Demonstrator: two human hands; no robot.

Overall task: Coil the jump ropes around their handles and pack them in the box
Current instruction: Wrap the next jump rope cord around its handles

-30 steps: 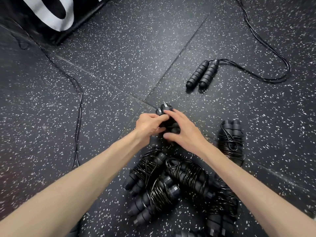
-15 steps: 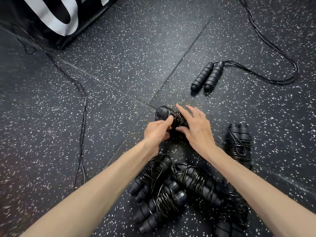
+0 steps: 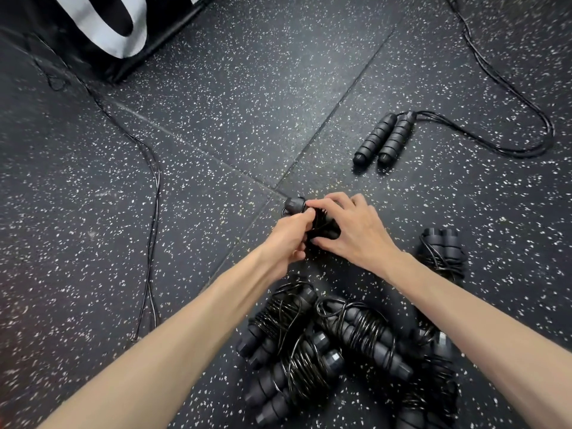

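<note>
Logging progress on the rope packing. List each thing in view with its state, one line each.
Rope in hand: cord wrapped on handles, held by both hands.
Left hand: pinching the cord.
Right hand: gripping the bundle.
Far rope: uncoiled, handles side by side.
Finished bundles: coiled, piled on floor.
Bundle at right: coiled, apart.

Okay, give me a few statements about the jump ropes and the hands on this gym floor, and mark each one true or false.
1. Both hands are on one jump rope bundle. True: the left hand and right hand hold the rope bundle between them.
2. The pair of handles at upper right has its cord wound tightly around it. False: its cord trails loose across the floor.
3. Several wound ropes lie between the forearms. True: a pile of coiled ropes lies there.
4. A coiled rope lies alone at the far left. False: only a loose thin cord runs there.
5. The hands are empty. False: both grip the bundle.
</note>
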